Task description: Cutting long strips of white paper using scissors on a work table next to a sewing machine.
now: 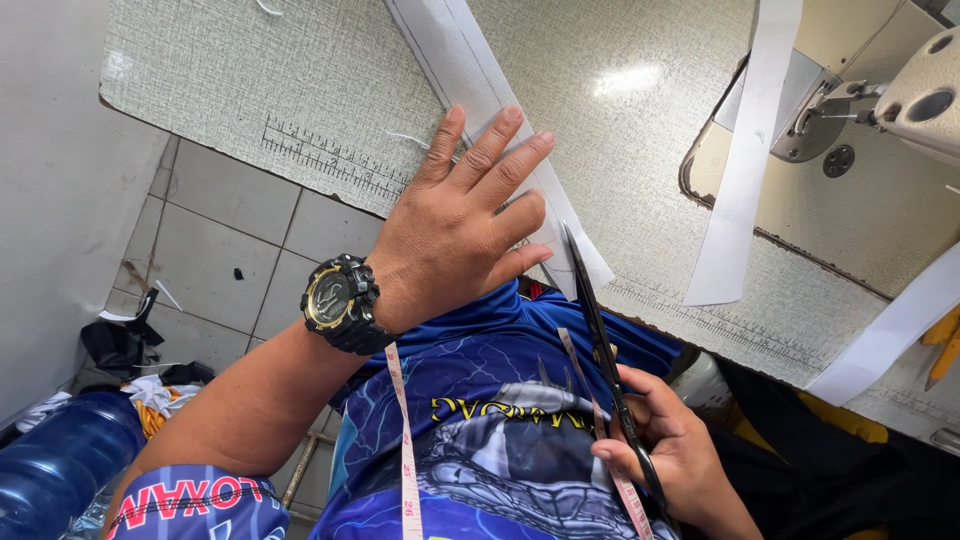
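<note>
My left hand (462, 225) lies flat, fingers spread, on a long white strip of cloth or paper (470, 75) that runs across the pale textured table (300, 80). A black watch (340, 303) sits on that wrist. My right hand (675, 450) grips black scissors (600, 335), blades closed or nearly so, their tip at the strip's near end by the table edge. A pink-white tape measure (407, 450) hangs down over my blue printed shirt.
A sewing machine (905, 95) stands at the far right, set into the table, with two more white strips (745, 160) draped near it. Ruler marks (330, 158) are printed along the table edge. Tiled floor, a blue water bottle (55, 460) and cloth scraps lie at the left.
</note>
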